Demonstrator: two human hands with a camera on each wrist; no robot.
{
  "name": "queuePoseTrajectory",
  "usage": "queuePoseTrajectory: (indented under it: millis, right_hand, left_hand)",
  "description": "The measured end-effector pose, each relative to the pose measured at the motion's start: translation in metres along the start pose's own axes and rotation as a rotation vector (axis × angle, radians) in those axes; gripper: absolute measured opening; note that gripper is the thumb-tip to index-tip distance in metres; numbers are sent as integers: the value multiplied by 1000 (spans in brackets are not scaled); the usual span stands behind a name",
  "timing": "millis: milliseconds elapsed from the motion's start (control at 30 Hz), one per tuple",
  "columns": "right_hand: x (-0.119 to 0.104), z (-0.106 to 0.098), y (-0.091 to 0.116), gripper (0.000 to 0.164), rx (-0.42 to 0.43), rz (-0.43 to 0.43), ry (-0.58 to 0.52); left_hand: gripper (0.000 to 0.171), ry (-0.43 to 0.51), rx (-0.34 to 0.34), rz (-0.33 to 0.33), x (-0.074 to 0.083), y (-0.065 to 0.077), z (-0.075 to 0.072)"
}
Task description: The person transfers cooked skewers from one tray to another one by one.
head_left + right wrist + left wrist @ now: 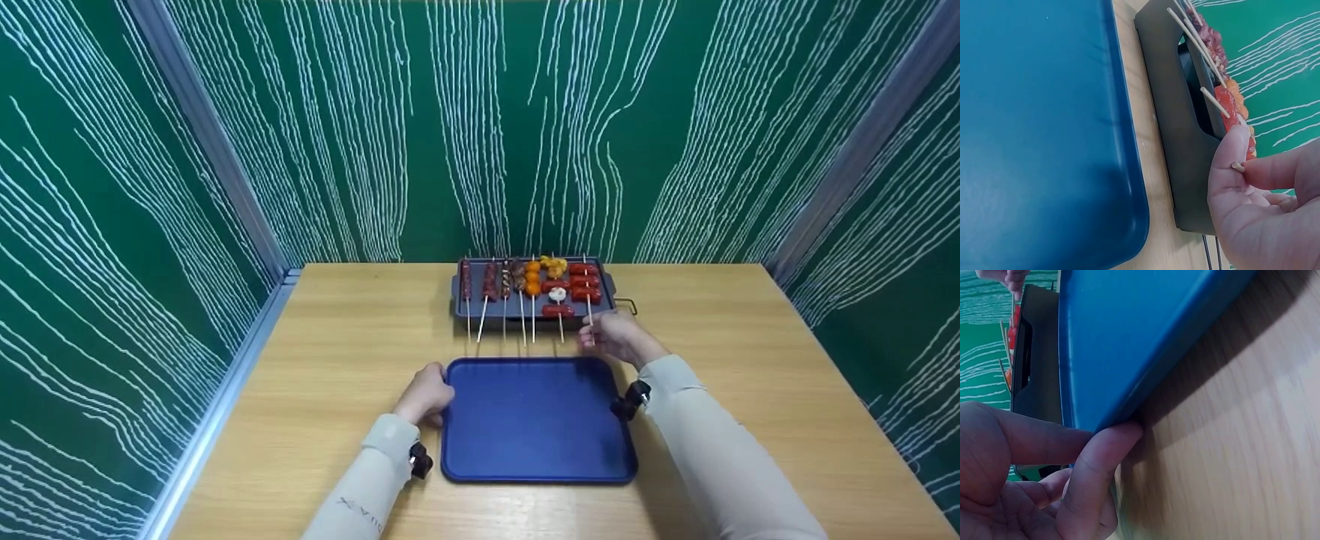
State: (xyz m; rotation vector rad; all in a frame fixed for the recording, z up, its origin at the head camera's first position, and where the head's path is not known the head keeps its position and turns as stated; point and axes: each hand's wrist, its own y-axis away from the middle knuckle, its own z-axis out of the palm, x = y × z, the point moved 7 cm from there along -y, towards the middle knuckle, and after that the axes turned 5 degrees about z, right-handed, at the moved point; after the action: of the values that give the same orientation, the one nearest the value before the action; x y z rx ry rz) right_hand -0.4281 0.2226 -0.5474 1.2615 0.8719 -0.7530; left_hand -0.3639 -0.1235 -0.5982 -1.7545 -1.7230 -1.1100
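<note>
My left hand (427, 393) pinches the left edge of a blue tray (536, 431), near its far corner; in the left wrist view the thumb and a finger meet at the tray's rim (1129, 396). Between thumb and finger, my right hand (619, 336) holds the wooden stick end of the rightmost skewer (585, 282), which carries red sausage-like pieces. That skewer's food end lies over a dark grill (474, 310). In the right wrist view the pinched stick tip (1238, 167) pokes out between the fingers.
More skewers lie side by side on the grill, among them one with orange balls (533, 279) and a mixed one with a white slice (557, 295). A wire handle (628, 305) juts from the grill's right. Green patterned walls (517, 135) surround the wooden table (315, 375).
</note>
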Motion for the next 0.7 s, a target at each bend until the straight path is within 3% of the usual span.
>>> queuePoseTrajectory:
  millis: [100, 700]
  right_hand:
    - [-2, 0, 1, 19, 12, -1, 4]
    - [-10, 1, 13, 23, 17, -14, 15]
  left_hand:
    - [14, -14, 8, 4, 6, 6, -1]
    - [8, -18, 8, -7, 7, 7, -2]
